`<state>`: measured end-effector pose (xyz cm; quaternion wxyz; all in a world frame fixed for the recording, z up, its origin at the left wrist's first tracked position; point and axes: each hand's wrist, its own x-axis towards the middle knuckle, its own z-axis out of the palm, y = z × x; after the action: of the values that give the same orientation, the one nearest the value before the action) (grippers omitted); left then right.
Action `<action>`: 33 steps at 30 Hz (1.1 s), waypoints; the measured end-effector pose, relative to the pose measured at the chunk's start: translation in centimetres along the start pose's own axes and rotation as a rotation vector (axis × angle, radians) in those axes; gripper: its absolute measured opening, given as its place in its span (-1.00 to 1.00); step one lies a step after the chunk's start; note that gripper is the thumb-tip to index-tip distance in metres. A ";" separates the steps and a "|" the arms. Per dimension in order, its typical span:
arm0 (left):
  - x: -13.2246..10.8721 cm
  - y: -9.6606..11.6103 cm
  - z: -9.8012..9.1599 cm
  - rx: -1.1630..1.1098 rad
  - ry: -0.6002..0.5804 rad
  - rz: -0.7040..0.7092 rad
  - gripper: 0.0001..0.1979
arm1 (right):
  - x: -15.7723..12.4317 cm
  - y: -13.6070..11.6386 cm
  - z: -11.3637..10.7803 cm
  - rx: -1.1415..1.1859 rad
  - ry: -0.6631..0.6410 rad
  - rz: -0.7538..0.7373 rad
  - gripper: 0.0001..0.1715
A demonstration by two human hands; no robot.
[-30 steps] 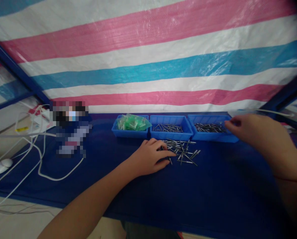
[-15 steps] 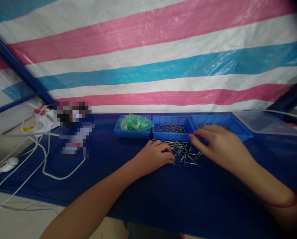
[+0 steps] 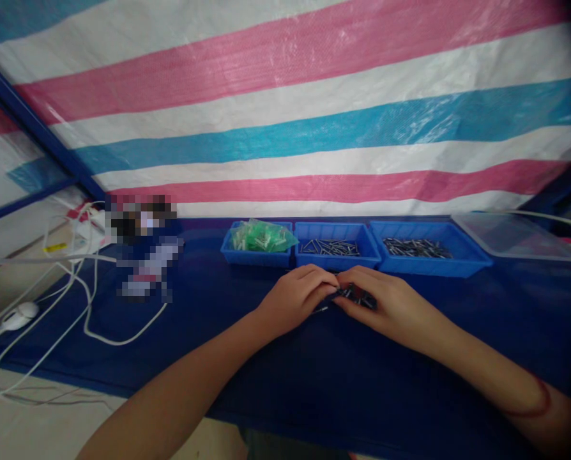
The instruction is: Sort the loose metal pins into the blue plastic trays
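My left hand (image 3: 297, 295) and my right hand (image 3: 388, 303) meet fingertip to fingertip over the blue table, just in front of the middle bin. Between them are thin metal pins (image 3: 355, 295), dark and shiny, partly hidden by the fingers. The left fingers are pressed together at the left end of these pins. My right thumb and fingers curve round the pins from the other side. One loose pin (image 3: 320, 310) lies by my left thumb. More metal pins (image 3: 331, 246) fill the middle blue bin, and another heap of pins (image 3: 417, 248) lies in the right bin.
A green-and-clear plastic bag (image 3: 261, 236) with small pale pieces sits in the left blue bin (image 3: 257, 257). Behind the right bin (image 3: 439, 265) lies a translucent plastic lid (image 3: 510, 236). White cables (image 3: 91, 326) spread over the table's left side. A striped sheet (image 3: 285, 140) hangs behind.
My right hand has moved left and down from the right bin's front edge to meet my left hand. The spread-out pins on the table are now mostly between or behind the hands.
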<state>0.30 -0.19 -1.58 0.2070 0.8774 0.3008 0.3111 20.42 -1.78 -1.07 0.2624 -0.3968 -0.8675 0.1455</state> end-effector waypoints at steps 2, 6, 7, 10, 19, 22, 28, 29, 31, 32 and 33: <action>-0.1 0.1 0.1 -0.070 0.048 -0.021 -0.82 | 0.1 0.0 0.3 0.046 0.020 0.029 -0.84; -0.1 0.3 0.3 -0.164 0.125 -0.067 -0.85 | 0.2 0.1 0.9 0.146 0.066 0.059 -0.86; -0.1 0.3 0.4 -0.185 0.139 -0.082 -0.85 | 0.2 0.1 0.9 0.168 0.078 0.068 -0.86; -0.1 0.1 0.6 -0.238 0.165 -0.137 -0.84 | 0.3 0.3 0.9 0.226 0.108 0.106 -0.81; -0.1 0.5 0.7 -0.210 0.178 -0.183 -0.84 | 0.2 0.2 1.0 0.274 0.053 0.205 -0.78; -0.1 0.8 0.5 -0.188 0.186 -0.166 -0.85 | 0.2 0.2 1.1 0.343 0.054 0.187 -0.77; -0.2 0.7 0.4 -0.158 0.193 -0.217 -0.85 | 0.4 0.3 0.6 0.457 0.202 0.262 -0.74; -0.2 0.7 0.4 -0.146 0.179 -0.210 -0.85 | 0.5 0.2 0.5 0.464 0.226 0.274 -0.74; -0.3 0.7 0.4 -0.111 0.126 -0.177 -0.84 | 0.4 0.1 0.5 0.465 0.267 0.277 -0.75; -0.3 0.7 0.4 -0.090 0.093 -0.150 -0.84 | 0.4 0.1 0.5 0.459 0.286 0.272 -0.76; -0.3 0.8 0.3 -0.072 0.063 -0.121 -0.83 | 0.4 0.1 0.5 0.450 0.300 0.264 -0.77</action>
<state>0.63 -1.01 -1.52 0.2473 0.8396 0.3480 0.3360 19.98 -1.48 -1.35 0.4478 -0.4552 -0.7058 0.3068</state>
